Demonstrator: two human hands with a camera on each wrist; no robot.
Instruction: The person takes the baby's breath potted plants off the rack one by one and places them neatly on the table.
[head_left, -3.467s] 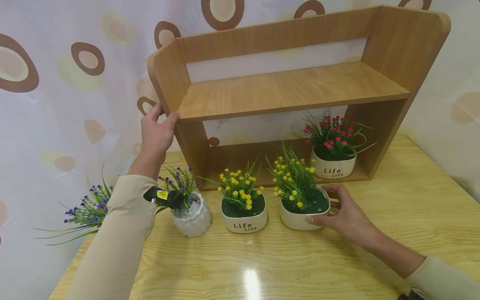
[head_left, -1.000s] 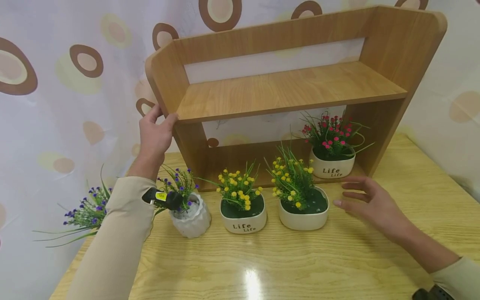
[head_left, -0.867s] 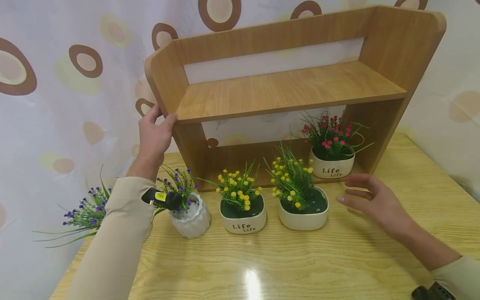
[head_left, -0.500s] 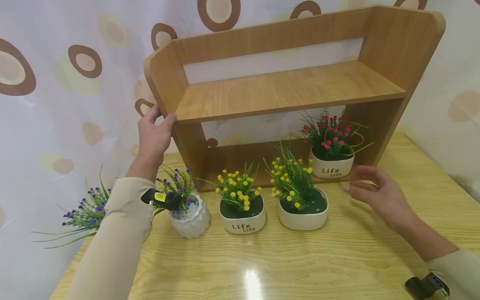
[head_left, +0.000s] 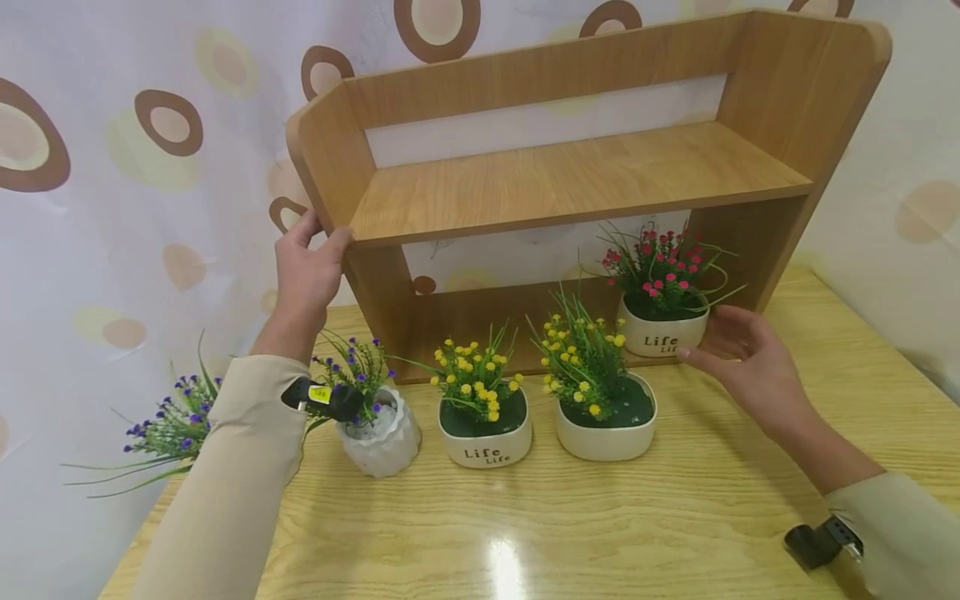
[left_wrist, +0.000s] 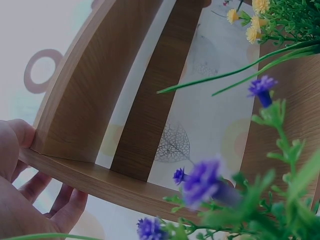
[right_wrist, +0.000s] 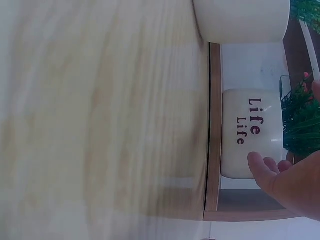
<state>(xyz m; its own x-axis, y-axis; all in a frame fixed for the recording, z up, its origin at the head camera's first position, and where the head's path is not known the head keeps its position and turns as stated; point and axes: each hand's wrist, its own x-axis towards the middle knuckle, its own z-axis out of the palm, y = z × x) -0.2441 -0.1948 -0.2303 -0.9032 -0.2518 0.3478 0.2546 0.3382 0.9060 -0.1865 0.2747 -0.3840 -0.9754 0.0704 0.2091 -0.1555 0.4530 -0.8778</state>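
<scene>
My left hand [head_left: 309, 271] grips the left side panel of a two-tier wooden shelf [head_left: 570, 179], thumb on the front edge and fingers around the outside. The left wrist view shows that hand [left_wrist: 17, 210] with its fingertips on the panel's far face. On the lower board, at the right end, stands a cream pot of red flowers [head_left: 662, 335] marked "Life". My right hand [head_left: 761, 375] holds this pot's right end: in the right wrist view the thumb [right_wrist: 260, 167] lies on the printed front, while the other fingers go round the side, partly hidden.
Two cream pots of yellow flowers, a middle one [head_left: 487, 448] and a right one [head_left: 607, 442], stand before the shelf. Left of them is a white ribbed pot [head_left: 386, 442] of purple flowers. Another purple plant [head_left: 180, 421] is partly behind the left sleeve.
The right hand has let go of the right yellow-flower pot, moved right and then up to the red-flower pot, and taken hold of its end. The left hand stays on the shelf.
</scene>
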